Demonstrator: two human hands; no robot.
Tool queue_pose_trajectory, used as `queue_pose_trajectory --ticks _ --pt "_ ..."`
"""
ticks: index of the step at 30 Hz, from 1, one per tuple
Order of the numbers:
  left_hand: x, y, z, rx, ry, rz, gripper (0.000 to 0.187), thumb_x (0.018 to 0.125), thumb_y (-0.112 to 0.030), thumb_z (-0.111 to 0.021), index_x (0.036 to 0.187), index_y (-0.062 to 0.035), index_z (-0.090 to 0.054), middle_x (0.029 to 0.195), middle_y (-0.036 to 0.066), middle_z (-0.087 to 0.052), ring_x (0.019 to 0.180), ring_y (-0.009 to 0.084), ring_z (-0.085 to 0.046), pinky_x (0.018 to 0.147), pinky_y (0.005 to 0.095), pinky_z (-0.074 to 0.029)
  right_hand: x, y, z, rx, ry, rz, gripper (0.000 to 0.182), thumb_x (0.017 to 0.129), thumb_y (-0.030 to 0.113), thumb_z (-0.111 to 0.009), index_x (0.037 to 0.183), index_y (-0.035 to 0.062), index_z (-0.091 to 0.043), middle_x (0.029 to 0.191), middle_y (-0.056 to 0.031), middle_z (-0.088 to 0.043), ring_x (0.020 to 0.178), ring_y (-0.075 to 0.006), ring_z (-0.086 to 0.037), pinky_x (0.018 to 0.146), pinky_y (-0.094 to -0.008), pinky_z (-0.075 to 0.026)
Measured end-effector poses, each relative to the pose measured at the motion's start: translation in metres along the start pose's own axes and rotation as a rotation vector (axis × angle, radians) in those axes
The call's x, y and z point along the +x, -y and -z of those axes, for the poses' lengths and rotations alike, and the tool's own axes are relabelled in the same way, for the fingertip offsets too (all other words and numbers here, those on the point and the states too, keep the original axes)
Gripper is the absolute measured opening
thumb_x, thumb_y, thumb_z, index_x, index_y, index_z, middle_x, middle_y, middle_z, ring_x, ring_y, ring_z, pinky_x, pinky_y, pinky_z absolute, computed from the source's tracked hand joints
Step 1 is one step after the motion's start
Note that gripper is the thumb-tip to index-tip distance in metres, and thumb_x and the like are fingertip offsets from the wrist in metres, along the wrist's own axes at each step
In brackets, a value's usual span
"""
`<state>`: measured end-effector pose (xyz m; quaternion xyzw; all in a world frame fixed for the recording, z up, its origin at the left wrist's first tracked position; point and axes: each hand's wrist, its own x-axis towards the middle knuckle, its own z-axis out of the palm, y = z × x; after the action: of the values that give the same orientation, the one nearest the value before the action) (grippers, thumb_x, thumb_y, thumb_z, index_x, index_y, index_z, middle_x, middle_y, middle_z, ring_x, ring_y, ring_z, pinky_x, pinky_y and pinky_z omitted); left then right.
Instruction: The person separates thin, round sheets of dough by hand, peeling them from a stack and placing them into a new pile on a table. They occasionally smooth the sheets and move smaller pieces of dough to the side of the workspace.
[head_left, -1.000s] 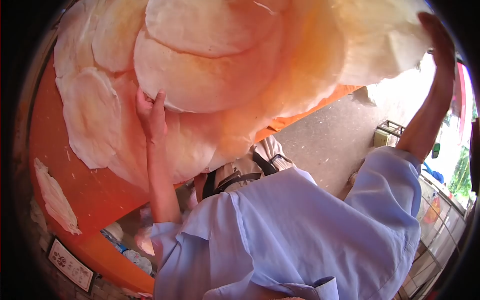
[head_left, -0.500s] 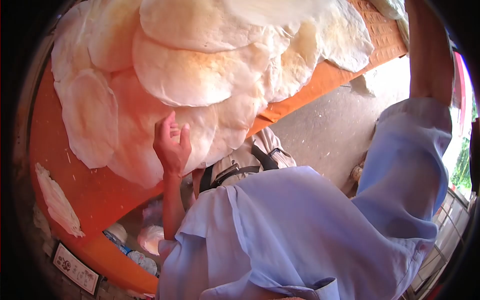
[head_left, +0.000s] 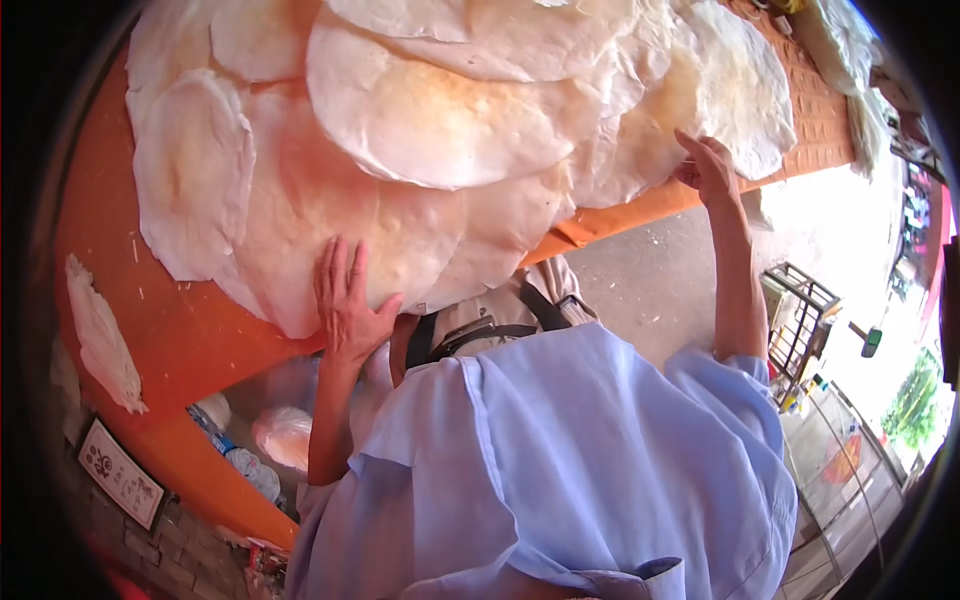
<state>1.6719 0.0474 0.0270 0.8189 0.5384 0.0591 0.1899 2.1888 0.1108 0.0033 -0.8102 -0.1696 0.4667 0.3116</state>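
Observation:
Large, thin, round flatbreads (head_left: 450, 120), pale with browned patches, overlap in a spread across the orange tabletop (head_left: 215, 340). My left hand (head_left: 350, 305) lies open at the near edge of the spread, fingers extended over a flatbread (head_left: 300, 200). At the right, my right hand (head_left: 712, 172) is beside a flatbread (head_left: 742, 95) near the table's edge. Its fingers are curled together, and whether they pinch the bread's rim is hidden. One oval flatbread (head_left: 192, 170) lies at the left side of the spread.
A pale torn strip (head_left: 103, 335) lies at the table's left. Plastic bags (head_left: 283, 437) and a framed sign (head_left: 120, 473) are below the table on the left. Clear plastic (head_left: 840, 45) sits at the far right corner. A metal rack (head_left: 800, 325) stands at right.
My right arm has come down from the upper right, bringing the hand to the right-hand breads. My left hand has turned and flattened onto the near bread. The view has shifted.

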Motion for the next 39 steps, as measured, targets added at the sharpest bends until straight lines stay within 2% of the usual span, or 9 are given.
queue_pose_trajectory --ticks 3,8,14,22,24,26,31,33,39 --pt "0.004 0.0 -0.006 -0.048 -0.047 -0.021 0.085 0.062 -0.026 -0.079 0.136 -0.0006 -0.044 0.138 0.025 -0.04 0.127 0.0429 -0.039 0.107 0.0539 -0.032 -0.001 0.001 -0.001 -0.023 0.106 -0.072 0.029 0.08 0.028 -0.075 0.079 0.0033 -0.06 0.061 -0.0026 -0.057 0.046 -0.0102 -0.052 0.044 -0.0214 -0.042" --pt "0.008 -0.004 -0.016 -0.027 -0.119 -0.009 0.076 0.068 -0.023 -0.076 0.133 0.0014 -0.046 0.134 0.024 -0.043 0.126 0.0418 -0.041 0.105 0.0518 -0.035 -0.054 0.064 -0.003 -0.017 0.04 0.37 0.017 0.076 0.015 -0.075 0.083 0.0015 -0.069 0.061 0.0002 -0.058 0.045 -0.0073 -0.047 0.041 -0.0217 -0.033" --pt "0.015 0.007 -0.024 0.058 -0.299 0.059 0.056 0.07 -0.001 -0.057 0.126 0.0022 -0.049 0.122 0.022 -0.052 0.114 0.0409 -0.052 0.096 0.0482 -0.043 -0.082 0.196 0.104 -0.164 -0.186 0.773 0.03 0.087 0.02 -0.064 0.109 -0.0005 -0.066 0.104 -0.0082 -0.065 0.094 -0.0156 -0.061 0.086 -0.0291 -0.048" --pt "0.017 0.04 0.013 -0.092 -0.199 0.304 0.017 0.085 -0.012 -0.061 0.098 -0.001 -0.063 0.088 0.015 -0.064 0.083 0.0351 -0.061 0.074 0.0379 -0.051 -0.095 0.278 0.069 -0.225 -0.145 0.997 0.025 0.084 0.016 -0.065 0.101 -0.0026 -0.066 0.091 -0.0082 -0.065 0.079 -0.0157 -0.061 0.069 -0.0288 -0.047" --pt "0.007 0.062 0.04 -0.166 -0.185 0.375 0.024 0.091 -0.02 -0.061 0.096 0.0028 -0.063 0.074 0.018 -0.064 0.067 0.0325 -0.062 0.066 0.0361 -0.05 -0.09 0.283 0.052 -0.192 -0.113 1.011 0.024 0.083 0.015 -0.066 0.099 -0.0031 -0.066 0.088 -0.0082 -0.065 0.075 -0.0157 -0.06 0.065 -0.0287 -0.047" --pt "-0.008 0.089 0.061 -0.56 -0.368 0.441 0.028 0.095 -0.021 -0.059 0.108 0.003 -0.065 0.095 0.007 -0.07 0.084 0.0112 -0.062 0.074 0.0292 -0.05 -0.083 0.282 0.036 -0.134 -0.075 0.993 0.023 0.082 0.014 -0.066 0.097 -0.0037 -0.066 0.084 -0.0082 -0.065 0.071 -0.0157 -0.06 0.061 -0.0286 -0.047" --pt "-0.026 0.129 0.162 -0.681 -0.702 0.599 0.028 0.09 -0.016 -0.067 0.111 0.002 -0.066 0.1 0.007 -0.068 0.087 0.0121 -0.063 0.079 0.0266 -0.05 -0.039 0.223 -0.015 0.133 0.046 0.742 0.021 0.08 0.012 -0.067 0.091 -0.005 -0.065 0.076 -0.0081 -0.065 0.062 -0.0157 -0.06 0.051 -0.0284 -0.046" --pt "-0.017 0.128 0.214 -0.485 -0.654 0.607 0.034 0.092 -0.018 -0.064 0.119 0.0037 -0.062 0.106 0.009 -0.067 0.09 0.0143 -0.062 0.082 0.0277 -0.05 0.066 0.147 0.008 0.144 0.229 0.618 0.026 0.083 0.022 -0.07 0.1 0.0032 -0.067 0.088 -0.0036 -0.066 0.073 -0.0111 -0.063 0.061 -0.0221 -0.05" --pt "0.09 0.015 0.26 -0.348 -0.451 0.247 0.032 0.093 -0.016 -0.062 0.118 0.0041 -0.061 0.107 0.007 -0.066 0.095 0.0107 -0.059 0.084 0.025 -0.048 -0.019 0.127 -0.046 -0.022 0.149 0.727 0.026 0.082 0.024 -0.071 0.091 -0.0001 -0.067 0.074 -0.0018 -0.064 0.063 -0.0093 -0.06 0.052 -0.025 -0.046"
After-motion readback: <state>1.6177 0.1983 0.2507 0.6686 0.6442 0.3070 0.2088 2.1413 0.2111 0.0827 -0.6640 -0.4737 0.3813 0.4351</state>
